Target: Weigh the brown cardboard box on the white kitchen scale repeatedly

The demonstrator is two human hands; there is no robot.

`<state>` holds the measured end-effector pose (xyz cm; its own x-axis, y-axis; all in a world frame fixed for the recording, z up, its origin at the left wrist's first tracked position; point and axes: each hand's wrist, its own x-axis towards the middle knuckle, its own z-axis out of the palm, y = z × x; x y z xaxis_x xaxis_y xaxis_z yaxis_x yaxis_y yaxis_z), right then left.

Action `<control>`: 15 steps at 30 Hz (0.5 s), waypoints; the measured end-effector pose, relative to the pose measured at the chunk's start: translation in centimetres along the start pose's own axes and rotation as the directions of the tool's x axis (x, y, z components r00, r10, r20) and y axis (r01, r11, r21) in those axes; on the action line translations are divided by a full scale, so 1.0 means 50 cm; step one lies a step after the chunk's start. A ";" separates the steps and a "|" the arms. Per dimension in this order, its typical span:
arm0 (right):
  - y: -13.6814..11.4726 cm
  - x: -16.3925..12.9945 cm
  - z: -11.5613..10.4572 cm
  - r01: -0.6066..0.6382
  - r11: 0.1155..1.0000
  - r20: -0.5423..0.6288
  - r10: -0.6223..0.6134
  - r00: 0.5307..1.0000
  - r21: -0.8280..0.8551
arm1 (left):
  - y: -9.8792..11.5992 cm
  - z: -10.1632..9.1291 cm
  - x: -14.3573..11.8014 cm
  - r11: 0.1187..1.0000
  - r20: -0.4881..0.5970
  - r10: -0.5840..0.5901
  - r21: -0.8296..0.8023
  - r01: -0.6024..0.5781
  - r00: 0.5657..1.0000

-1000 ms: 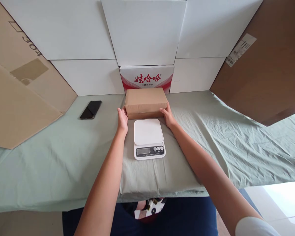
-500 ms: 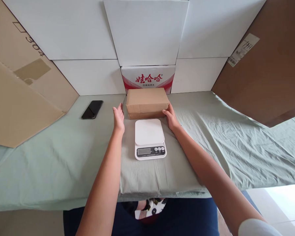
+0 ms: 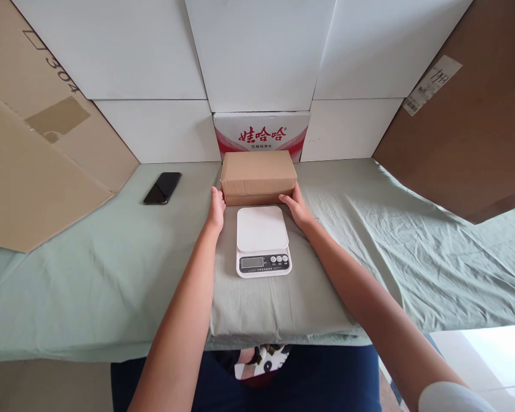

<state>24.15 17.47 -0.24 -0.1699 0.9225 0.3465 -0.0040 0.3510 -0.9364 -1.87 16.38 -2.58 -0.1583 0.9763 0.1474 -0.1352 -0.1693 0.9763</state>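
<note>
Two hands, left hand (image 3: 217, 208), right hand (image 3: 296, 208), at brown box (image 3: 258, 171) lower corners, scale (image 3: 262, 240) just beside

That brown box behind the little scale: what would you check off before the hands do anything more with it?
1. Left hand on the brown box: ok, it touches the near left corner.
2. Right hand on the box: ok, it touches the near right corner.
3. Scale platform bare: ok, nothing lies on it.
4. Scale display reading: cannot tell, too small to read.
5. Phone out of the way: ok, it lies apart, to the left on the green cloth.
6. Box sealed: cannot tell from this angle.
</note>
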 end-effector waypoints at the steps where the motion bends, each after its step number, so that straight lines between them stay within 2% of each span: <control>1: 0.002 0.000 0.000 0.017 1.000 0.007 -0.016 1.000 -0.009 | 0.001 -0.002 0.001 1.000 -0.007 0.012 0.001 -0.012 1.000; 7: 0.021 -0.003 0.003 0.136 0.989 0.009 -0.136 0.991 -0.056 | 0.034 0.001 -0.014 0.993 -0.062 0.115 0.009 -0.115 0.991; 12: 0.016 -0.037 0.012 0.231 0.970 -0.113 -0.238 0.965 -0.074 | 0.075 0.016 -0.086 0.969 0.014 0.247 0.024 -0.247 0.969; 15: 0.009 -0.083 0.015 0.258 0.964 -0.145 -0.265 0.953 -0.070 | 0.090 0.023 -0.138 0.966 -0.014 0.256 0.035 -0.255 0.967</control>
<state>24.14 13.68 -2.12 -0.0175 0.8095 0.5869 0.0215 0.5871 -0.8092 -0.24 9.05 0.97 -0.2014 0.8985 0.3900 -0.0561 -0.4081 0.9112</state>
